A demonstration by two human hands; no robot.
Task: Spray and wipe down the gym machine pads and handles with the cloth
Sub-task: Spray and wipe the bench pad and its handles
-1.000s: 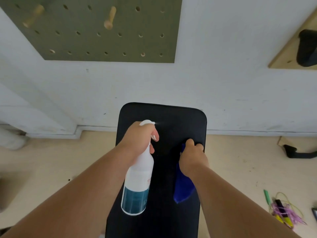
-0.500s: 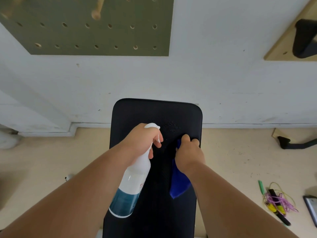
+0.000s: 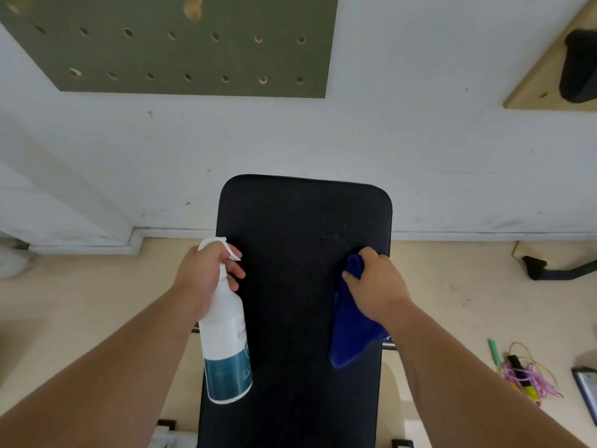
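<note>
Blue cloth (image 3: 352, 331), soft and limp, hangs bunched in your right grip (image 3: 376, 286) at the right edge of the bench pad (image 3: 290, 302); your left grip (image 3: 206, 273) clasps the spray bottle (image 3: 226, 344). Pinch a thick fold.

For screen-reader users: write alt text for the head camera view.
From above, a left hand grips a white spray bottle at the left edge of a black bench pad while the right hand holds a blue cloth at its right edge, just short of a patch of spray droplets. A green pegboard hangs on the white wall behind.
</note>
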